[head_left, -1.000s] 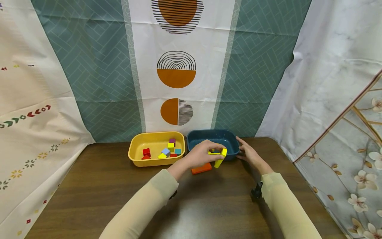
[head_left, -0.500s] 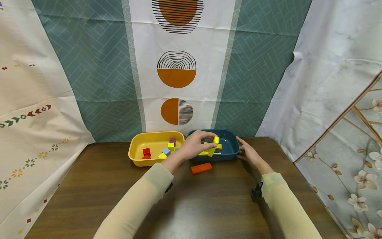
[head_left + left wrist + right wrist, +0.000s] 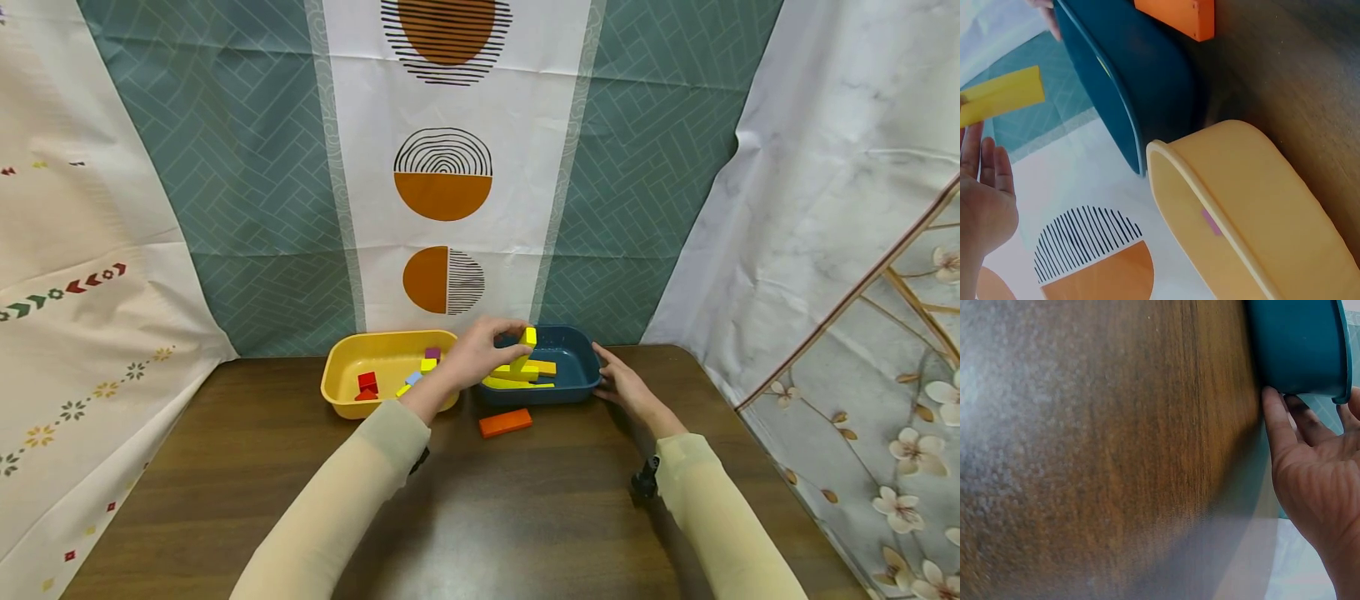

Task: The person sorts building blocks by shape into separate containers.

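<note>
My left hand (image 3: 480,354) pinches a yellow rectangular block (image 3: 527,340) between thumb and fingers, held upright over the left part of the blue tub (image 3: 579,367). Several yellow blocks (image 3: 517,374) lie inside that tub, below the held one. In the left wrist view the held block (image 3: 1007,94) juts out past the fingers, beyond the tub's rim. My right hand (image 3: 628,387) rests at the tub's right end. Seen from the right wrist, its extended fingertips touch the outer wall of the blue tub (image 3: 1300,347) low down, near the table.
A yellow tub (image 3: 390,408) stands left of the blue one, holding red blocks (image 3: 367,382) and several other small coloured pieces, partly hidden by my left forearm. An orange block (image 3: 506,422) lies on the wooden table (image 3: 525,508) before the blue tub. Patterned cloth hangs behind.
My left hand has moved left and farther back with the yellow block, from the blue tub's front edge to above its left part, uncovering the blocks inside. The right hand has stayed put.
</note>
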The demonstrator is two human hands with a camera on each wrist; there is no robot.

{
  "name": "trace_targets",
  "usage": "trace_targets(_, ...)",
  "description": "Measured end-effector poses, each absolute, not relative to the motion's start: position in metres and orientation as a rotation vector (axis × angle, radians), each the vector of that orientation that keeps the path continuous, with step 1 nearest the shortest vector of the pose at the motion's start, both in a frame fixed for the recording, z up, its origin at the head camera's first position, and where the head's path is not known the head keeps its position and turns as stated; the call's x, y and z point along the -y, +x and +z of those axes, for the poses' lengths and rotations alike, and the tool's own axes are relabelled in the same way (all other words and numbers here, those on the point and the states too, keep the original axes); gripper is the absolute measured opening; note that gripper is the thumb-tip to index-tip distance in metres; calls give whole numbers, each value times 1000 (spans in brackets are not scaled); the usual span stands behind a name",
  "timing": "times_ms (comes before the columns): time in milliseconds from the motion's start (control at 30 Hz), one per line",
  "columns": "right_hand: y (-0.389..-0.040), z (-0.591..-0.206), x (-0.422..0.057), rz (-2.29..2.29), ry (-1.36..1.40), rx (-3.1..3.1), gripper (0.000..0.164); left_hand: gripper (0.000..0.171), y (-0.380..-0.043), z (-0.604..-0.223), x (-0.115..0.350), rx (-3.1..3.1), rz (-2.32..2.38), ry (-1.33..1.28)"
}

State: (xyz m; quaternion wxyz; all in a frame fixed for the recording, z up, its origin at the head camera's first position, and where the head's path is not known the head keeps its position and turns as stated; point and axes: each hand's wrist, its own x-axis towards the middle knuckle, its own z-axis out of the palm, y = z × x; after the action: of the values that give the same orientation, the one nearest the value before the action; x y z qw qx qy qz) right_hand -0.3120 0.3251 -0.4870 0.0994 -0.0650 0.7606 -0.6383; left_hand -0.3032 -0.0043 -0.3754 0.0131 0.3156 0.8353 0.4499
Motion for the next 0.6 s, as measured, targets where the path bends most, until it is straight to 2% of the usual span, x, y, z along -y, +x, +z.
trace_targets(233,-313,-487,-325,-1889,-192,-2246,66,45,-309,-376,8,-2670,1342,986)
trace_targets(600,-313,-488,-325,-1891,-200,-2246,65,46,-312,-375,3,-2893,1002,1018)
